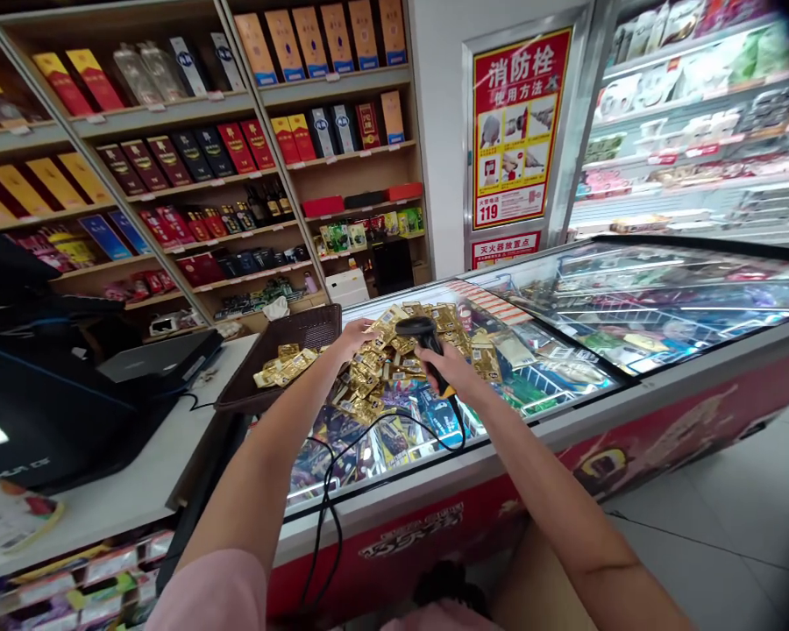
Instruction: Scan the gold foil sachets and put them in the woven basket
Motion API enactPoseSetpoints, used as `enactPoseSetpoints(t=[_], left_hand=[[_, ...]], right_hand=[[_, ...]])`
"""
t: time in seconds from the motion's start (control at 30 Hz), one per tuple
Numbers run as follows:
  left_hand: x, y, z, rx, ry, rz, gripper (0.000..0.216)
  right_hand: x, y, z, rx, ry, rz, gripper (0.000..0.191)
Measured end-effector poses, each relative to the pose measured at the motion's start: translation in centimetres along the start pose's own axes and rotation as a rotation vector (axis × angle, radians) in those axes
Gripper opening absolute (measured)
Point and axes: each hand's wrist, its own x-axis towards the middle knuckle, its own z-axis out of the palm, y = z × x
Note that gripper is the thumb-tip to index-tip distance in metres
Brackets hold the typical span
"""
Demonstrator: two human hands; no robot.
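Observation:
My right hand (444,366) is wrapped round the handle of a black barcode scanner (415,328), its head pointing left over a pile of gold packets (361,375). At the pile's left side, my left hand (356,336) has its fingers closed on the edge of a gold packet (387,326), just left of the scanner head; the fingertips are partly hidden. The pile lies on the glass top of a chest freezer (637,386). More gold packets (286,364) lie in a dark brown basket (319,326) beyond my left forearm.
A black cable (394,415) loops from the scanner across the glass and down the freezer's front. On the left, a white counter (197,419) bears a dark register (39,377). Shelves of boxed bottles (190,158) stand behind, and a lit display fridge (690,131) at the right.

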Motion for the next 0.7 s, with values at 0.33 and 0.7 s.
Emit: enactPoseSetpoints(t=[0.33, 0.7], left_hand=[[-2.9, -1.3, -4.0, -0.012, 0.010, 0.009, 0.051], [-3.9, -2.1, -6.4, 0.008, 0.079, 0.028, 0.048]], right_hand=[[3.0, 0.0, 3.6, -0.137, -0.068, -0.022, 0.031], [3.9, 0.7, 5.1, -0.203, -0.102, 0.015, 0.028]])
